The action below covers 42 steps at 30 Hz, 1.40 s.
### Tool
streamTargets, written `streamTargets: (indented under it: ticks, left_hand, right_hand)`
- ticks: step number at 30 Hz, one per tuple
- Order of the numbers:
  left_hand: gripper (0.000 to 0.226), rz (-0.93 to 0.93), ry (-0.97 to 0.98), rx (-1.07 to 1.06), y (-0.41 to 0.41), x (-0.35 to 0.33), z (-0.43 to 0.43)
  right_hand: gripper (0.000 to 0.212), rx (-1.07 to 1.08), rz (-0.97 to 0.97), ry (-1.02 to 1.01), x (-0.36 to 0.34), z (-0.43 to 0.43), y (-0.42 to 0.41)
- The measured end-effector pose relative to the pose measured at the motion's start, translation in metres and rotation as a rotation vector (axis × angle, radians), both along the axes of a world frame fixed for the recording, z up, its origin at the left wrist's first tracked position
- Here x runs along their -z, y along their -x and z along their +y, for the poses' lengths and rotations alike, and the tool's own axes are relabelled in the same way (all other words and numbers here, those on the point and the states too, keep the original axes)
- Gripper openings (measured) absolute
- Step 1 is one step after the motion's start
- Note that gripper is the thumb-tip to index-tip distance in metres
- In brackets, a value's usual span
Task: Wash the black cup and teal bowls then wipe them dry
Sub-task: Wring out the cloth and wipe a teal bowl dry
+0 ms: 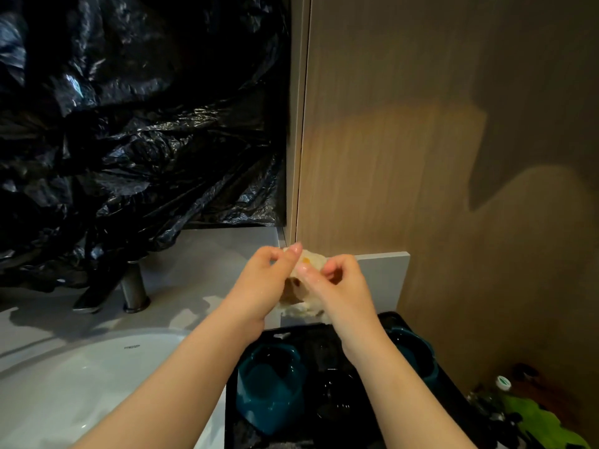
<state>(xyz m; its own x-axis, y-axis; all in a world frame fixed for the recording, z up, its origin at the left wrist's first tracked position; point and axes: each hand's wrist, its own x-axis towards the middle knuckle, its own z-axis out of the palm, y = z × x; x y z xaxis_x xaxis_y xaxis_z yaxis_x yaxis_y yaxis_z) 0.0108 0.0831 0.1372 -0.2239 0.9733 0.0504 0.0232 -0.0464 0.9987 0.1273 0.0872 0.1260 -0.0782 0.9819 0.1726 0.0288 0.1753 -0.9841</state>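
Pale cloth [311,261]: mostly hidden behind left hand [269,277] and right hand [338,283], only scraps show, shape unclear. Right teal bowl [413,348]: near side covered by the right forearm. Black cup [335,395]: black on black tray [311,338], outline barely readable. Tray cut off by the bottom edge. Sink [81,384]: cut off left and bottom; rim lettering [132,347] too small to read. Faucet [134,288]: top hidden under black plastic sheet [129,124]. Bottle [503,383]: dim, mostly lost in shadow. Green item [544,422]: cut off at the bottom, can't identify.
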Motion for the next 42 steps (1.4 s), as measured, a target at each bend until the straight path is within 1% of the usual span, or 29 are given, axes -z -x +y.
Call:
streamTargets:
  ticks: [1, 2, 3, 4, 5, 6, 7, 8, 10, 11, 12, 13, 16, 18, 20, 23, 26, 27, 29, 30, 31, 32, 33, 34, 35, 36, 39, 40, 42]
  left_hand:
    - [0.023, -0.073, 0.003, 0.064, 0.000, -0.003, -0.001]
    - [0.017, -0.103, 0.000, 0.111, 0.001, -0.005, -0.003]
    - [0.010, -0.096, -0.008, 0.134, 0.002, -0.006, -0.004]
    - [0.008, -0.082, -0.015, 0.143, 0.003, -0.006, -0.005]
    - [0.014, -0.076, -0.014, 0.142, 0.005, -0.005, -0.005]
    - [0.018, -0.080, -0.008, 0.131, 0.008, -0.004, -0.005]
    - [0.021, -0.082, -0.001, 0.109, 0.011, -0.003, -0.004]
    - [0.023, -0.086, 0.007, 0.083, 0.014, -0.002, -0.002]
    - [0.027, -0.109, 0.024, 0.022, 0.020, 0.000, 0.000]
    - [0.030, -0.104, 0.034, -0.002, 0.022, 0.001, 0.002]
    - [0.033, -0.087, 0.043, -0.013, 0.024, 0.003, 0.003]
    - [0.037, -0.065, 0.061, -0.015, 0.025, 0.005, 0.003]
    - [0.054, -0.064, 0.109, -0.013, 0.022, 0.012, 0.004]
    - [0.057, -0.131, 0.114, 0.021, 0.020, 0.009, -0.001]
    - [0.046, -0.187, 0.084, 0.080, 0.020, 0.002, -0.005]
    - [0.015, -0.206, 0.105, 0.177, 0.022, -0.008, -0.007]
    - [0.024, -0.341, 0.232, 0.216, 0.019, -0.005, -0.006]
    - [0.023, -0.358, 0.248, 0.206, 0.017, -0.004, -0.006]
    - [0.016, -0.385, 0.227, 0.177, 0.018, -0.002, -0.005]
    - [0.015, -0.403, 0.188, 0.158, 0.022, -0.002, -0.004]
    - [0.016, -0.408, 0.142, 0.139, 0.025, -0.004, -0.004]
    - [0.017, -0.391, 0.103, 0.124, 0.027, -0.004, -0.003]
    - [0.018, -0.301, 0.073, 0.115, 0.029, -0.003, -0.003]
    - [0.019, -0.146, 0.051, 0.102, 0.030, -0.001, -0.003]
    - [0.019, -0.007, 0.025, 0.086, 0.030, 0.002, -0.005]
    - [0.019, 0.061, -0.011, 0.071, 0.031, 0.004, -0.006]
    - [0.021, 0.057, -0.094, 0.090, 0.032, 0.001, -0.007]
    - [0.024, 0.107, -0.084, 0.097, 0.034, 0.003, -0.006]
    - [0.033, 0.273, -0.041, 0.124, 0.036, 0.008, -0.004]
  right_hand:
    - [0.033, -0.029, -0.065, 0.001, 0.000, 0.001, 0.000]
    - [0.031, -0.028, -0.128, -0.004, 0.000, 0.002, -0.001]
    - [0.026, -0.016, -0.179, -0.017, -0.001, 0.002, -0.003]
    - [0.019, -0.008, -0.212, -0.027, -0.003, 0.002, -0.006]
    - [0.014, 0.003, -0.227, -0.021, -0.005, 0.003, -0.010]
    - [0.016, 0.020, -0.216, 0.009, -0.005, 0.004, -0.014]
    - [0.020, 0.037, -0.142, 0.069, -0.006, 0.005, -0.018]
    - [0.022, 0.029, -0.002, 0.154, -0.007, 0.007, -0.022]
    - [0.024, -0.027, 0.342, 0.305, -0.011, 0.008, -0.027]
    - [0.024, -0.035, 0.470, 0.358, -0.014, 0.008, -0.030]
    - [0.025, -0.021, 0.520, 0.391, -0.015, 0.007, -0.031]
    - [0.025, 0.008, 0.519, 0.410, -0.016, 0.007, -0.032]
    - [0.034, 0.043, 0.417, 0.437, -0.015, 0.007, -0.027]
    - [0.032, 0.028, 0.385, 0.420, -0.014, 0.010, -0.026]
    - [0.022, -0.011, 0.342, 0.317, -0.014, 0.012, -0.028]
    - [0.007, -0.114, 0.274, 0.158, -0.019, 0.009, -0.031]
    - [0.015, -0.166, 0.205, 0.060, -0.025, 0.007, -0.030]
    - [0.020, -0.184, 0.145, 0.040, -0.027, 0.006, -0.029]
    - [0.028, -0.201, -0.025, 0.006, -0.026, 0.006, -0.031]
    - [0.028, -0.181, -0.075, 0.009, -0.025, 0.007, -0.032]
    - [0.025, -0.144, -0.068, 0.035, -0.023, 0.009, -0.034]
    - [0.022, -0.099, -0.026, 0.079, -0.021, 0.011, -0.035]
    - [0.026, -0.043, 0.031, 0.134, -0.020, 0.013, -0.036]
    - [0.033, 0.011, 0.067, 0.168, -0.017, 0.015, -0.038]
    - [0.039, 0.029, 0.055, 0.172, -0.014, 0.016, -0.038]
    - [0.040, 0.008, 0.017, 0.149, -0.012, 0.014, -0.038]
    - [0.035, -0.150, -0.139, 0.033, -0.016, 0.007, -0.039]
    - [0.038, -0.164, -0.233, 0.016, -0.016, 0.007, -0.039]
    - [0.044, -0.106, -0.520, -0.010, -0.008, 0.012, -0.041]
